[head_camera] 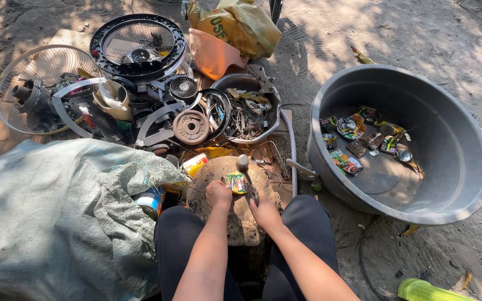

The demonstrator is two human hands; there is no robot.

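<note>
The right hand (264, 212) has a clenched grip on a hammer (246, 175); the left hand (218, 195) pinches a flattened can (235, 183) on the stone (235, 217).

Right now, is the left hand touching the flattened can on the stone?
Touching. The head view shows the left hand resting on the stone with its fingertips against the edge of the flattened can, with no gap visible, while the right hand grips a hammer.
</note>
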